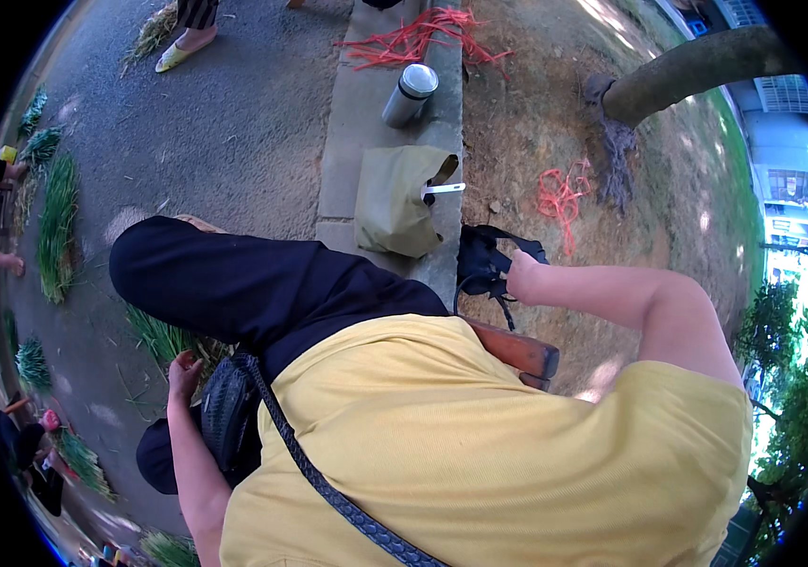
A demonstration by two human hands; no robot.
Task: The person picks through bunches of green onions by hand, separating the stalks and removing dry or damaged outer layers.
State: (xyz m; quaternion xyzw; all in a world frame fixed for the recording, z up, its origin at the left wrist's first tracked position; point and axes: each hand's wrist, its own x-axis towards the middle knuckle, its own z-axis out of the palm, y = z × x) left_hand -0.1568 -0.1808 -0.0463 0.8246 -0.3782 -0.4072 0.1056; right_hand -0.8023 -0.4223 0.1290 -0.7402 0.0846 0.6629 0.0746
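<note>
My left hand (185, 374) hangs low beside my legs, its fingers curled at the edge of a bundle of long green stalks (160, 338). My leg and a black woven bag (231, 406) partly cover that bundle. On the other side, my right hand (523, 280) reaches down to a black bag with straps (481, 262), which lies next to the kerb. The fingers of this hand are mostly hidden against the dark bag, so their grip does not show.
On the concrete kerb (340, 184) stand an olive cloth bag (393, 203) with a white handle sticking out and a silver flask (410, 96). Red strips (413, 40) and a red tangle (560, 197) lie beyond. Green bundles (58, 227) and other people are at left; a tree trunk (687, 76) leans at right.
</note>
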